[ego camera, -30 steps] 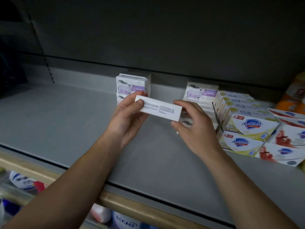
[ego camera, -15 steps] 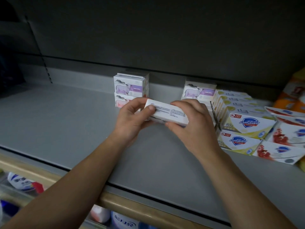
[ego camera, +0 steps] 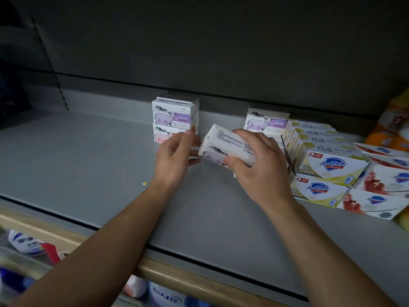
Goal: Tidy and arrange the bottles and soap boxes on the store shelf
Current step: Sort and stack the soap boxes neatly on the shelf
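Note:
A white soap box with a purple sheep print (ego camera: 228, 142) is tilted just above the grey shelf (ego camera: 88, 156). My right hand (ego camera: 259, 167) grips it from above and the right. My left hand (ego camera: 174, 156) has curled fingers at the box's left end; motion blur hides the exact contact. Behind my left hand two matching sheep boxes (ego camera: 174, 118) are stacked against the back wall. Another sheep-box stack (ego camera: 265, 122) stands behind my right hand.
Rows of yellow Safeguard boxes (ego camera: 329, 165) and red Safeguard boxes (ego camera: 387, 180) fill the shelf's right side, with orange packs (ego camera: 394, 127) beyond. A tiny yellow scrap (ego camera: 145, 183) lies on the shelf. Bottles (ego camera: 28, 242) sit on the lower shelf under the tan front rail (ego camera: 177, 271).
The box was held up flat, label side facing me, between both hands. It has since come down toward the shelf and turned so its purple front shows, mostly in my right hand.

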A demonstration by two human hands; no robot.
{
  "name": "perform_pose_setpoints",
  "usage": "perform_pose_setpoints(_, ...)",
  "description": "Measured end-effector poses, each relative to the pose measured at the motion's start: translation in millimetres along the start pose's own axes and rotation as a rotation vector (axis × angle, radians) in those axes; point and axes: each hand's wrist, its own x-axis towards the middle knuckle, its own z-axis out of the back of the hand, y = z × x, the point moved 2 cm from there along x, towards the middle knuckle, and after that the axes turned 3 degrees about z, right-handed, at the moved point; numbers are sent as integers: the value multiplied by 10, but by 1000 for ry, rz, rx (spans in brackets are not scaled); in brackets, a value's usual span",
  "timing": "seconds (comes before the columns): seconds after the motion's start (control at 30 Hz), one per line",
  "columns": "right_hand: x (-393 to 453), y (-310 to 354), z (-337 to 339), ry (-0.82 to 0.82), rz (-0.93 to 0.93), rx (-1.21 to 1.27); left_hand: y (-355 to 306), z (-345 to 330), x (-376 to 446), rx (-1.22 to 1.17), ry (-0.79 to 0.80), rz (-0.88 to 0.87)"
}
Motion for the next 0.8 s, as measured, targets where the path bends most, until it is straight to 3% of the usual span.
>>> perform_pose_setpoints(0.13,141,-39,133,-28,-63,-26,207,42,116,688,61,1)
perform_pose_setpoints(0.33,749,-126,379,133,-11,-207,343,-100,91,1241,293,-129)
perform_pose_setpoints(0.5,1208,-377,400,349,-66,-466,421,-99,85,1297,301,-142)
perform_pose_setpoints(0.8,1552,-687,176,492,-175,-734,494,-108,150,1252,239,-145)
